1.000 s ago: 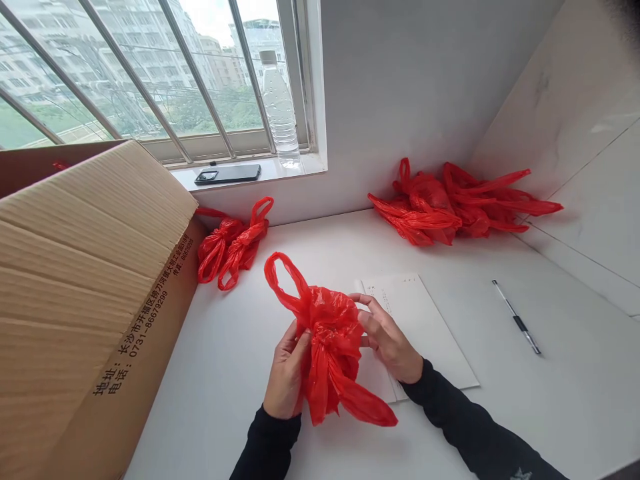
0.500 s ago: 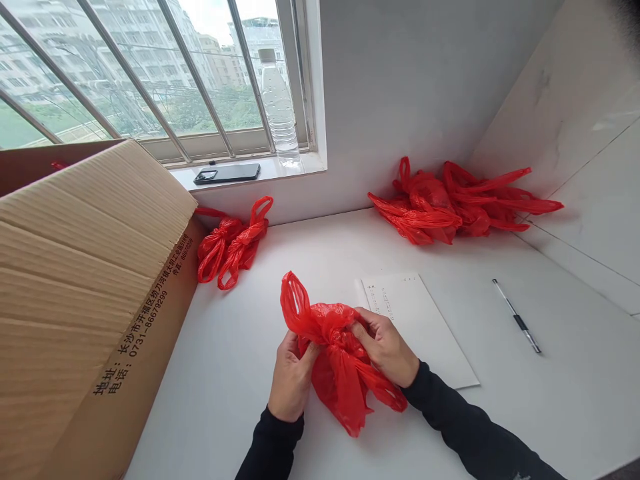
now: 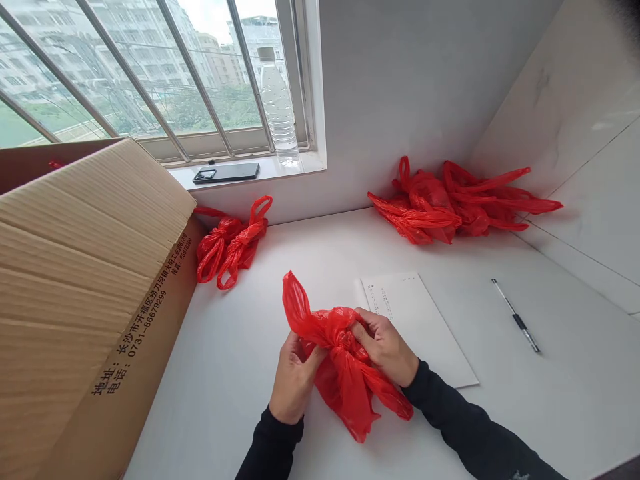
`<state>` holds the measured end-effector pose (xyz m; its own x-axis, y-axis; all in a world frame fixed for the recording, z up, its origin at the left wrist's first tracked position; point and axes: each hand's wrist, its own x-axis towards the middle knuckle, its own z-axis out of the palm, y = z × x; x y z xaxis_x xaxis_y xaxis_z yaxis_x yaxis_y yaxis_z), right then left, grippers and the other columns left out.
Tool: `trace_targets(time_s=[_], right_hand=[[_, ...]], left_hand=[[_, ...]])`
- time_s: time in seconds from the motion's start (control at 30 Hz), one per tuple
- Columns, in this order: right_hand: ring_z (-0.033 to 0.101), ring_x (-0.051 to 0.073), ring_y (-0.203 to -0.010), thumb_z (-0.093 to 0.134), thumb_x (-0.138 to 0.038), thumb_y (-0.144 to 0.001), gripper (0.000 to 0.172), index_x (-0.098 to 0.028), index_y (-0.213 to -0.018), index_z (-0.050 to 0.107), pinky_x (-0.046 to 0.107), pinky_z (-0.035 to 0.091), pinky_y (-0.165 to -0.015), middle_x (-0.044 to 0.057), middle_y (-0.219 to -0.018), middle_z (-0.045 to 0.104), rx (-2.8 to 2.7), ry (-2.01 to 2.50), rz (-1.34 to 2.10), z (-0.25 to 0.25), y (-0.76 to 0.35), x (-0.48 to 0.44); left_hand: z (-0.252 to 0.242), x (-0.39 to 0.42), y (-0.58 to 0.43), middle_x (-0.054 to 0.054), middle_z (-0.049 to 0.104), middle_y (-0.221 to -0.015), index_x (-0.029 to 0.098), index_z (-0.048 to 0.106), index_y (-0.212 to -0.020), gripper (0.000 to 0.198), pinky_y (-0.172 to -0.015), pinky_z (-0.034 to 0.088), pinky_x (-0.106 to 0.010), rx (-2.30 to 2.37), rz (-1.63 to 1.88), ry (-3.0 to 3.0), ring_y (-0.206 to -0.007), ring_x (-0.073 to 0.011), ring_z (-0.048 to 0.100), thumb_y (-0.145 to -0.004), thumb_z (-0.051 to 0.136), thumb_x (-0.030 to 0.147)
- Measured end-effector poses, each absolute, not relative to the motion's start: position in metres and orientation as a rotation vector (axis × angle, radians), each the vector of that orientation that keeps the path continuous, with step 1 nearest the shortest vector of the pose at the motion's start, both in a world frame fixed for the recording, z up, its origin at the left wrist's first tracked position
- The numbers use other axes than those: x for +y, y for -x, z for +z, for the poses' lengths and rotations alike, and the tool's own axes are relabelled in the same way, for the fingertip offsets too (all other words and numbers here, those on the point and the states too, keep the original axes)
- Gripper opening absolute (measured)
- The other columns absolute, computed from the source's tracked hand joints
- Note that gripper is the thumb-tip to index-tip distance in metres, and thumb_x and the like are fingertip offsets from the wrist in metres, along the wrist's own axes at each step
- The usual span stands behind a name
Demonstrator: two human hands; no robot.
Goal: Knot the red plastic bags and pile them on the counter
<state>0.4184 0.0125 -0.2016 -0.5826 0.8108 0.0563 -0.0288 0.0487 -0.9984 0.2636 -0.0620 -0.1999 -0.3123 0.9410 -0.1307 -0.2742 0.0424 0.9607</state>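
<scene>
A red plastic bag (image 3: 345, 383) with a knot in its middle is held between my two hands above the white table. My left hand (image 3: 293, 377) pinches its left side, thumb on top, beside a handle loop that stands up. On the other side, my right hand (image 3: 383, 343) grips the bag close to the knot, with its fingertips partly hidden by the plastic. The bag's lower part and another loop hang down toward me. What the bag contains, if anything, is hidden.
Left stands an open cardboard box (image 3: 145, 320), with two knotted red bags (image 3: 235, 247) beside it. More red bags (image 3: 440, 203) lie against the back wall. A paper pad (image 3: 435, 333) and a pen (image 3: 517, 317) are at right. The windowsill carries a phone (image 3: 227, 173) and water bottle (image 3: 280, 110).
The bag has turned slightly in my hands, its lower end shifting a little right. The upright loop looks narrower. Both hands keep their hold.
</scene>
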Motion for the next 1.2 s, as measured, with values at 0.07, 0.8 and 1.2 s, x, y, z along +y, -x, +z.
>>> trace_targets(time_s=[0.07, 0.8, 1.2], right_hand=[[0.051, 0.015, -0.069, 0.044, -0.052, -0.097, 0.036, -0.022, -0.090, 0.062, 0.030, 0.044, -0.068, -0.001, -0.076, 0.057, -1.644, 0.798, 1.637, -0.200, -0.419, 0.012], [0.066, 0.022, -0.097, 0.057, -0.027, -0.090, 0.026, -0.027, -0.116, 0.062, 0.040, 0.052, -0.092, 0.003, -0.107, 0.071, -1.695, 0.780, 1.592, -0.199, -0.409, 0.002], [0.061, 0.023, -0.117, 0.054, -0.039, -0.095, 0.045, -0.028, -0.139, 0.048, 0.042, 0.050, -0.103, 0.008, -0.136, 0.059, -1.486, 0.588, 1.830, -0.202, -0.412, 0.002]], left_hand=[[-0.202, -0.061, -0.262, -0.011, 0.073, -0.110, 0.019, 0.065, -0.117, 0.046, -0.090, 0.053, -0.039, 1.292, 1.525, -0.718, -0.107, -0.0305, 0.065, -0.076, 0.078, 0.037], [-0.185, -0.063, -0.231, -0.004, 0.069, -0.100, 0.023, 0.071, -0.110, 0.043, -0.081, 0.046, -0.031, 1.859, 1.633, -0.852, -0.096, -0.0237, 0.060, -0.082, 0.066, 0.055], [-0.174, -0.060, -0.275, -0.006, 0.071, -0.097, 0.023, 0.062, -0.114, 0.041, -0.077, 0.048, -0.035, 1.983, 1.290, -0.965, -0.084, -0.0256, 0.066, -0.080, 0.069, 0.046]])
